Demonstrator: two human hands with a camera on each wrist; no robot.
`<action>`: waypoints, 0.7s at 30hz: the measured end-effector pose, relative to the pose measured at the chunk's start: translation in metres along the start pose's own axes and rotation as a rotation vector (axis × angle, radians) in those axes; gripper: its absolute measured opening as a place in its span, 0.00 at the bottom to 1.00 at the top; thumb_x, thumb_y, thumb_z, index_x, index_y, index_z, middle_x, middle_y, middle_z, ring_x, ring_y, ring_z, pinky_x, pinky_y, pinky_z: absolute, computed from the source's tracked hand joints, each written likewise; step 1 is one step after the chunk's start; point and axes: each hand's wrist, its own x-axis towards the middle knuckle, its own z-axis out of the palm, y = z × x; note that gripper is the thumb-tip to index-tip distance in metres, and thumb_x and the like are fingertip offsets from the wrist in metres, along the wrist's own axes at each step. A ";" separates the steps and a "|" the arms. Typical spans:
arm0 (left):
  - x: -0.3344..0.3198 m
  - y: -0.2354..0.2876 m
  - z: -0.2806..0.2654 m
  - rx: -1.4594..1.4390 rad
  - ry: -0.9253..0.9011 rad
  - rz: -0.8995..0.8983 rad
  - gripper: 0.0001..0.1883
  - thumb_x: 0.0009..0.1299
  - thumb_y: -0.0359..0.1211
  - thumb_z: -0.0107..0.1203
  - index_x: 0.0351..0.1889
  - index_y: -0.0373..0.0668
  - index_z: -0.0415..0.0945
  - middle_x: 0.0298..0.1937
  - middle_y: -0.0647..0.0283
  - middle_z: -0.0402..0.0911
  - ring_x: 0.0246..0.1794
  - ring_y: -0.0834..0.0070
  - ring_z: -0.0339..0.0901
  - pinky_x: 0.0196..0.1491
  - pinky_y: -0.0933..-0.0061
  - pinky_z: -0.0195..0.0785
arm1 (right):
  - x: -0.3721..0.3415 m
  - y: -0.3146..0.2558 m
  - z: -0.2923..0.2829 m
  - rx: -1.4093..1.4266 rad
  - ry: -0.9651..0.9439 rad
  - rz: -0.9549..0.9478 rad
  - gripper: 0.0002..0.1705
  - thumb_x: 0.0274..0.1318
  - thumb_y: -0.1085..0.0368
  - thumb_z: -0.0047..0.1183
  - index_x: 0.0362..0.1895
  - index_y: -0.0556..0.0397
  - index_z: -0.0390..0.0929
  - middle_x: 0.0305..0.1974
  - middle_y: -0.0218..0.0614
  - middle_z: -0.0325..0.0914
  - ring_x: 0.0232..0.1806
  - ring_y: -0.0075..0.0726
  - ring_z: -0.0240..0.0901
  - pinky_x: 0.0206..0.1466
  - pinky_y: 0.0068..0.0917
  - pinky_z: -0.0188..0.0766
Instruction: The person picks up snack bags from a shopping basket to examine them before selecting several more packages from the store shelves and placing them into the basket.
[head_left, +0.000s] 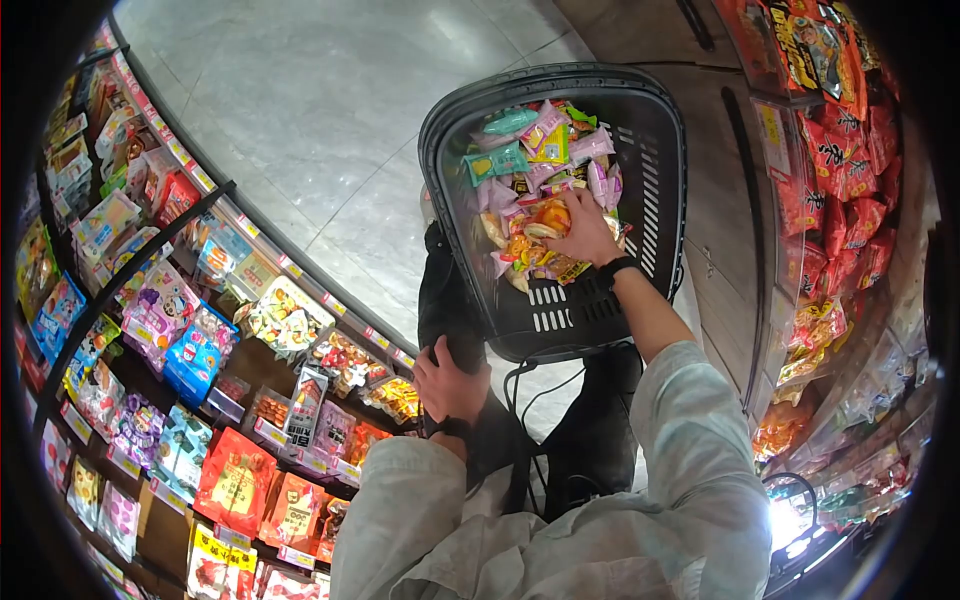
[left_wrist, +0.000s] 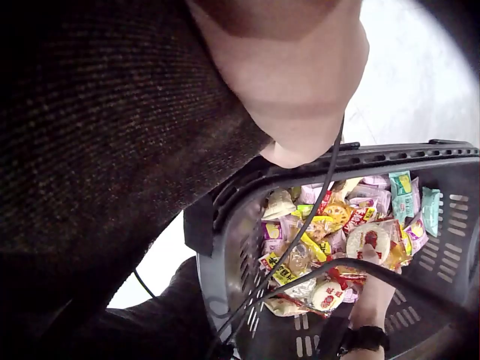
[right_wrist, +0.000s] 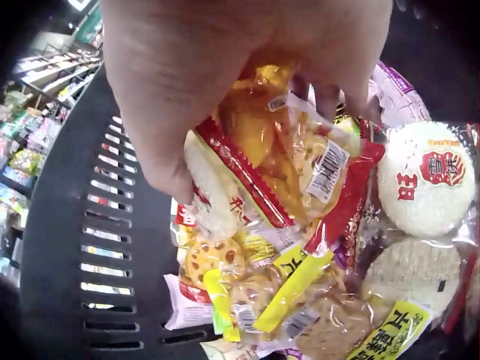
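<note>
My right hand (head_left: 585, 232) reaches into the dark plastic basket (head_left: 437, 150). In the right wrist view the right hand (right_wrist: 225, 82) curls its thumb and fingers round an orange-and-red packet (right_wrist: 259, 142). Below it lie cookie packets (right_wrist: 214, 262) with yellow strips, and a white round rice cracker packet (right_wrist: 424, 176) is at the right. Teal packets (head_left: 495, 163) and pink packets (head_left: 592, 146) fill the basket's far part. My left hand (head_left: 450, 385) rests on the dark-clothed knee outside the basket, fingers loosely bent, holding nothing.
Shelves of bagged snacks (head_left: 235, 475) run along the left, with a price-tag edge (head_left: 265, 240). Red snack packets (head_left: 845, 165) fill bins at the right. Grey tiled floor (head_left: 300, 90) lies beyond the basket. Black cables (left_wrist: 330, 176) hang between the left hand and the basket.
</note>
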 end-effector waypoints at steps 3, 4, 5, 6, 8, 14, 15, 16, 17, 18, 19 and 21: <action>0.000 -0.001 0.003 0.005 0.009 -0.003 0.42 0.55 0.48 0.71 0.69 0.51 0.73 0.64 0.48 0.74 0.67 0.47 0.71 0.67 0.46 0.67 | -0.013 -0.015 -0.012 -0.061 0.112 0.017 0.54 0.37 0.47 0.80 0.69 0.50 0.70 0.65 0.54 0.66 0.69 0.63 0.67 0.74 0.48 0.66; 0.001 -0.001 0.003 0.001 0.009 -0.005 0.42 0.55 0.48 0.71 0.69 0.51 0.73 0.64 0.48 0.74 0.67 0.47 0.71 0.67 0.46 0.67 | -0.015 -0.015 -0.017 -0.095 0.139 0.025 0.54 0.38 0.46 0.80 0.69 0.49 0.70 0.65 0.55 0.66 0.70 0.62 0.67 0.74 0.50 0.64; 0.001 0.000 0.003 -0.003 0.009 -0.007 0.42 0.55 0.48 0.71 0.69 0.50 0.73 0.64 0.48 0.74 0.67 0.47 0.71 0.67 0.46 0.67 | -0.017 -0.013 -0.020 -0.129 0.166 0.033 0.54 0.38 0.45 0.80 0.70 0.47 0.70 0.65 0.55 0.66 0.70 0.62 0.66 0.75 0.51 0.62; 0.000 0.000 0.002 -0.008 0.007 -0.010 0.42 0.55 0.48 0.71 0.69 0.50 0.73 0.64 0.48 0.74 0.67 0.47 0.71 0.68 0.46 0.67 | -0.016 -0.009 -0.022 -0.135 0.104 0.091 0.57 0.37 0.42 0.79 0.72 0.46 0.68 0.67 0.57 0.65 0.73 0.64 0.63 0.77 0.57 0.57; -0.001 0.003 0.000 -0.005 0.004 -0.020 0.42 0.54 0.47 0.71 0.69 0.50 0.73 0.64 0.48 0.74 0.66 0.47 0.71 0.68 0.46 0.67 | -0.006 0.001 -0.030 -0.150 -0.016 0.206 0.62 0.36 0.37 0.77 0.76 0.43 0.65 0.70 0.61 0.62 0.77 0.69 0.56 0.81 0.68 0.45; 0.000 0.001 0.003 0.004 0.023 0.000 0.43 0.54 0.49 0.73 0.70 0.50 0.72 0.64 0.50 0.74 0.66 0.46 0.72 0.67 0.46 0.68 | 0.033 0.013 -0.015 -0.187 -0.139 0.325 0.68 0.33 0.33 0.77 0.79 0.44 0.62 0.72 0.60 0.61 0.79 0.72 0.53 0.81 0.70 0.47; 0.001 0.000 0.003 0.007 0.025 0.007 0.44 0.54 0.50 0.74 0.70 0.51 0.71 0.64 0.51 0.74 0.65 0.46 0.72 0.67 0.45 0.69 | 0.038 0.012 -0.010 -0.209 -0.123 0.333 0.68 0.34 0.33 0.77 0.80 0.44 0.62 0.72 0.60 0.61 0.79 0.72 0.53 0.81 0.68 0.49; 0.001 0.000 0.003 0.009 0.024 0.008 0.44 0.54 0.50 0.73 0.70 0.50 0.71 0.64 0.51 0.74 0.65 0.46 0.72 0.67 0.45 0.69 | 0.039 0.012 -0.008 -0.166 -0.123 0.342 0.67 0.34 0.34 0.77 0.79 0.43 0.62 0.72 0.60 0.61 0.79 0.73 0.54 0.80 0.65 0.52; 0.000 0.001 0.001 0.011 0.022 0.008 0.44 0.54 0.50 0.73 0.70 0.50 0.71 0.64 0.50 0.74 0.65 0.46 0.72 0.66 0.45 0.69 | 0.039 0.013 -0.006 -0.124 -0.124 0.351 0.67 0.34 0.34 0.77 0.79 0.42 0.63 0.71 0.60 0.62 0.78 0.74 0.55 0.80 0.62 0.55; 0.000 0.002 0.001 0.010 0.021 0.009 0.44 0.54 0.50 0.73 0.70 0.50 0.71 0.64 0.50 0.74 0.65 0.46 0.72 0.66 0.45 0.69 | 0.040 0.011 -0.007 -0.085 -0.123 0.359 0.66 0.34 0.35 0.77 0.79 0.41 0.63 0.71 0.61 0.62 0.77 0.75 0.55 0.79 0.58 0.58; 0.001 0.002 0.001 0.013 0.016 0.006 0.44 0.54 0.50 0.73 0.70 0.50 0.71 0.64 0.50 0.74 0.65 0.46 0.72 0.66 0.45 0.69 | 0.036 0.009 -0.007 -0.093 -0.105 0.337 0.66 0.34 0.36 0.78 0.79 0.42 0.64 0.70 0.61 0.63 0.76 0.75 0.57 0.78 0.56 0.60; 0.002 0.001 0.003 0.017 0.007 0.000 0.44 0.54 0.50 0.73 0.70 0.50 0.71 0.63 0.50 0.74 0.65 0.46 0.72 0.66 0.45 0.69 | 0.026 0.006 -0.005 -0.109 -0.069 0.293 0.65 0.35 0.37 0.78 0.79 0.42 0.64 0.68 0.62 0.65 0.75 0.74 0.60 0.76 0.52 0.65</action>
